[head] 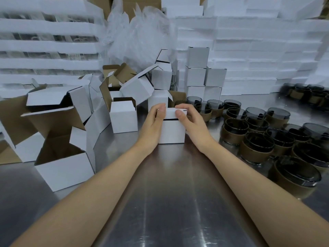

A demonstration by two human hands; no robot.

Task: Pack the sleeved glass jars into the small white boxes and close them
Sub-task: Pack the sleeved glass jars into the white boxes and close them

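Observation:
A small white box point(171, 131) stands on the steel table point(169, 193) in the middle. Its lid is folded down with a dark gap showing under the front edge. My left hand point(155, 122) grips the box's left side, thumb on the lid. My right hand point(190, 120) holds the right side, its thumb pressing the lid's front edge. What is inside the box is hidden. Several dark glass jars in brown sleeves point(256, 143) stand at the right.
Several open white boxes point(65, 168) with brown insides crowd the left, one upright point(123, 116) beside my left hand. Closed white boxes point(204, 77) are stacked behind. White foam sheets and a plastic bag point(138, 36) fill the back.

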